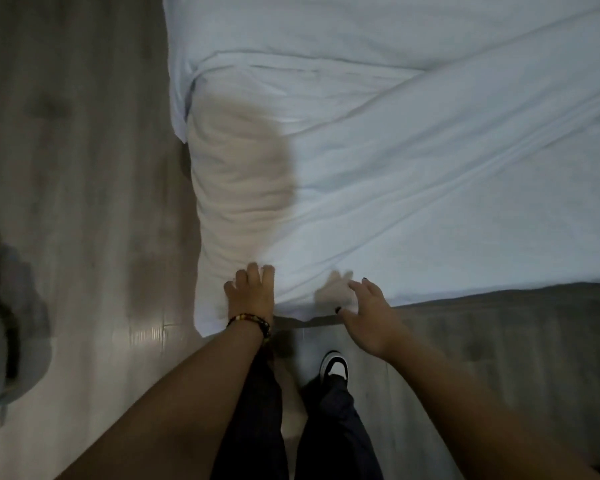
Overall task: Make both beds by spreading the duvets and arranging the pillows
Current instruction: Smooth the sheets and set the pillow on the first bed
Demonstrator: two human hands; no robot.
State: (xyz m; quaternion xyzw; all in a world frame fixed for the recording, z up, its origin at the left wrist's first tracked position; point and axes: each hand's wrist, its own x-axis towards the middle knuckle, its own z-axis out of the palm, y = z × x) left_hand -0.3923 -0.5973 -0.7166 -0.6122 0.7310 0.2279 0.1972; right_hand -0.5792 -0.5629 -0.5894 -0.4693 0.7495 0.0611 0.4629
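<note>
Here, left hand (252,294) grips soft, wrinkled white duvet (378,188); right hand (369,315) spread.

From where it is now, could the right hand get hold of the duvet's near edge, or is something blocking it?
Probably yes. The right hand is open with fingers spread, just at the near edge of the duvet, and nothing shows between them. The left hand already rests on the corner, off to the side, out of its path.
</note>
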